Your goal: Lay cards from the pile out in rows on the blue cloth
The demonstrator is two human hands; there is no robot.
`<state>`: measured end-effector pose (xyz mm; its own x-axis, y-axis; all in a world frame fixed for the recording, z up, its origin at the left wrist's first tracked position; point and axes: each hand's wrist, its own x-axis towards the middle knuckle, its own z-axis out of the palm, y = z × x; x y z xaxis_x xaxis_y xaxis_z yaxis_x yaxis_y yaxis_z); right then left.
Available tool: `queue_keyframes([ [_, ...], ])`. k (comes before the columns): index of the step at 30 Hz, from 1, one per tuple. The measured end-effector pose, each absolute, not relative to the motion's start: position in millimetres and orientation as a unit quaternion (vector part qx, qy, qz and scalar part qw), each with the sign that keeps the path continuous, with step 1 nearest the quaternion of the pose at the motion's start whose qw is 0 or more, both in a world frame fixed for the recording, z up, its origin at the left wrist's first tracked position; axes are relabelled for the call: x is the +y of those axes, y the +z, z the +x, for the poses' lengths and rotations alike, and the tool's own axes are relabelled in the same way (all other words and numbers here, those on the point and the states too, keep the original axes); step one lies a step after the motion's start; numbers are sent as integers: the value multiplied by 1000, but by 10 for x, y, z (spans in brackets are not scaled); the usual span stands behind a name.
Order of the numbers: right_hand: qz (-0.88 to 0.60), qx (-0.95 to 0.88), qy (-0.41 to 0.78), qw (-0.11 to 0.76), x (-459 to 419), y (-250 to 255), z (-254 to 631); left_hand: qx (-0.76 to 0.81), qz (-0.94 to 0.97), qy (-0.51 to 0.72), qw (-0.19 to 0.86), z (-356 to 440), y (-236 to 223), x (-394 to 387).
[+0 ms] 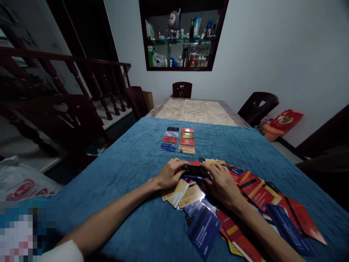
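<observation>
Both my hands meet over a loose heap of plastic cards (245, 203) on a blue quilted cloth (131, 160). My left hand (170, 174) and my right hand (222, 185) are closed on the two ends of a dark card (195, 169), held just above the heap. The cards in the heap are red, blue, gold and black, and they overlap each other. Farther away lie two neat columns of cards (177, 139), several in each, flat on the cloth.
Beyond the cloth the table has a bare patterned top (195, 111). Dark wooden chairs stand at the far end (182, 89), the right (257, 105) and the left (65, 116). A stair railing (81, 76) runs along the left. A wall niche (181, 36) holds bottles and a plush toy.
</observation>
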<state>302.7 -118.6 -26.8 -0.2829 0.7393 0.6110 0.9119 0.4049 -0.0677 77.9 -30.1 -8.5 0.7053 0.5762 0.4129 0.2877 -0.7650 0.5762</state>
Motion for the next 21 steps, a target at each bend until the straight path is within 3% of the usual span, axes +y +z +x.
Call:
queue_keyframes([
  [21, -518, -786, -198, 271, -1167, -207, 2982, 243, 874, 325, 267, 775, -88, -276],
])
